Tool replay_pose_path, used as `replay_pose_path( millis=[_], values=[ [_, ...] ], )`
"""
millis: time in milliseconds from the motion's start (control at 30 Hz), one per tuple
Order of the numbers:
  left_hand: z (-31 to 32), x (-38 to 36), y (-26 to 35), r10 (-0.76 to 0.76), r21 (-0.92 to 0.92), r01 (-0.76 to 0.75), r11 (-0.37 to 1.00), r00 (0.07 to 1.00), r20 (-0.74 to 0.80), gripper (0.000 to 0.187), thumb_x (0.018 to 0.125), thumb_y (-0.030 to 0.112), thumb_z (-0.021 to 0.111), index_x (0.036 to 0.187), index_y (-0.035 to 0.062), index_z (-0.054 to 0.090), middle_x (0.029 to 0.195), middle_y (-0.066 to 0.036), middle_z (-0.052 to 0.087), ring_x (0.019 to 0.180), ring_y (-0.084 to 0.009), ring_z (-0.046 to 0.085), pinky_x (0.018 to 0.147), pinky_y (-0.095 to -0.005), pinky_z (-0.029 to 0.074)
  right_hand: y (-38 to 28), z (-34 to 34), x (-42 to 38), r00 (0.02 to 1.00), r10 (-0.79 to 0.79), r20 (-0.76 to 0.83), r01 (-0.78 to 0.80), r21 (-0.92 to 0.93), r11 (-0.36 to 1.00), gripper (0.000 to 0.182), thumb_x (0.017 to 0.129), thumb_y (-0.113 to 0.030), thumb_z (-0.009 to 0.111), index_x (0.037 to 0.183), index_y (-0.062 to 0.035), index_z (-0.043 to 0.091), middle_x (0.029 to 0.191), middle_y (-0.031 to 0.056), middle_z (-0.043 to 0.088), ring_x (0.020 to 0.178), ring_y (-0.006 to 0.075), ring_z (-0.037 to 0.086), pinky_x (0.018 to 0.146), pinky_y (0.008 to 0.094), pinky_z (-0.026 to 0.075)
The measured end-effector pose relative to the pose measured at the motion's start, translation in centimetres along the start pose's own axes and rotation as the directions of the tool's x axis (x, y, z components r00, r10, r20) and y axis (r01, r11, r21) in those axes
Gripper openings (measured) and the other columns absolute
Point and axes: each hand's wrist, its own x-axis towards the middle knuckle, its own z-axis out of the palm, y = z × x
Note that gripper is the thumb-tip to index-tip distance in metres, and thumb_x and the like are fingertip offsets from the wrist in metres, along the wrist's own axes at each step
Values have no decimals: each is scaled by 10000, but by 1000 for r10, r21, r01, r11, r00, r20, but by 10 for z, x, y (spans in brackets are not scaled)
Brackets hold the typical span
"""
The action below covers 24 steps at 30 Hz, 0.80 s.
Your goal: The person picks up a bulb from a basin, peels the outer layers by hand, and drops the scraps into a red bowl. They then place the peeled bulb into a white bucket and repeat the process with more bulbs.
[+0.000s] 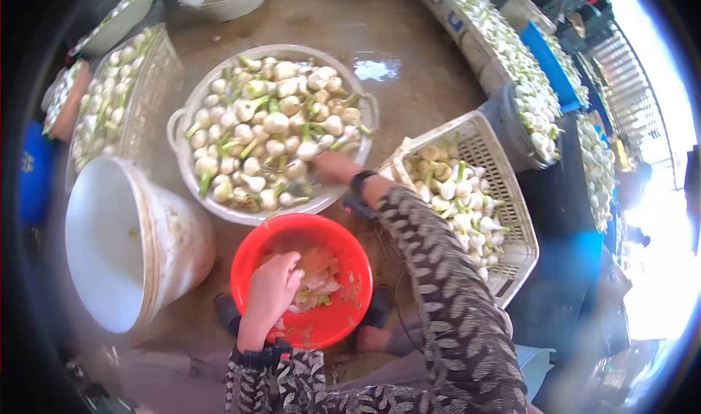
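My left hand (276,286) is over the red basin (359,308), its fingers curled together; whatever they hold, if anything, is hidden. Pale peelings and green scraps (318,279) lie in the basin. Across it, my right hand (332,167) reaches to the near right part of a round white tub (182,133). This tub is full of white bulbs with short green stems (276,123). The right hand's fingers are blurred among the bulbs, so their grip is unclear.
A white basket (518,228) of cleaner bulbs (464,189) stands to the right. At left are a big white bucket (175,246) and a crate of bulbs (150,96). More bulbs fill a long container (467,41) at upper right, beside a grey bucket (507,129).
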Motion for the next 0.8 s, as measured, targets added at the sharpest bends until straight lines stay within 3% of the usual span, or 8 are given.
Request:
replay_pose_path(
  millis=[67,100,133,200,400,500,667,800],
  values=[
    [0,8,-2,-59,-317,18,948,991,-121,330,773,85,579,1094,11,557,880,-162,614,751,-298,616,699,-356,497,9,-18,3,984,-129,127,105,178,978,362,634,-182,674,952,-12,644,906,193,647,812,349,629,722,402,509],
    [3,14,-1,-57,-446,-62,893,967,-248,327,796,72,562,1115,2,552,849,-112,620,722,-192,612,666,-286,492,-10,-35,-24,931,-226,-286,293,217,931,500,617,-209,710,1055,3,597,964,195,637,799,320,632,691,392,512],
    [0,18,1,-235,-721,144,678,972,-27,359,818,87,552,1164,-3,527,868,-72,610,729,-119,586,660,-258,488,-23,-66,-50,992,-19,128,-66,624,778,552,652,-181,703,1149,1,547,1025,191,614,864,291,621,738,360,502],
    [7,26,8,-181,-890,27,456,981,-63,444,884,162,525,1284,10,404,1081,-69,571,879,-127,568,703,-234,490,-54,-89,-98,993,-105,48,26,790,612,530,756,-170,668,1223,2,487,1050,128,588,882,189,582,765,282,475],
    [24,5,25,-137,-999,-4,32,991,-9,360,880,149,570,1207,26,481,1051,-61,590,919,-146,600,726,-263,524,-143,-97,-206,944,-131,-302,304,645,701,402,773,-148,644,1132,3,545,985,188,601,953,288,586,823,364,457],
    [23,-28,35,-109,-998,-57,-21,993,-54,315,855,108,598,1151,34,519,1034,-67,603,894,-143,616,696,-250,535,-152,-102,-231,919,-93,-384,285,481,829,315,800,-119,611,1094,-12,576,957,176,602,944,322,584,806,366,462],
    [16,-61,61,-185,-981,-108,162,973,-137,326,842,105,618,1141,22,520,993,-65,613,845,-133,623,665,-235,532,-184,-106,-263,879,46,-476,271,574,773,124,800,-83,576,773,29,623,729,187,611,663,345,599,610,370,476],
    [22,-74,68,-214,-924,-172,342,943,-255,307,832,78,621,1120,13,539,949,-67,624,813,-118,623,628,-218,526,-190,-97,-272,884,50,-465,230,525,820,138,801,-99,567,773,25,619,726,192,602,664,350,593,595,385,466]
  ],
)
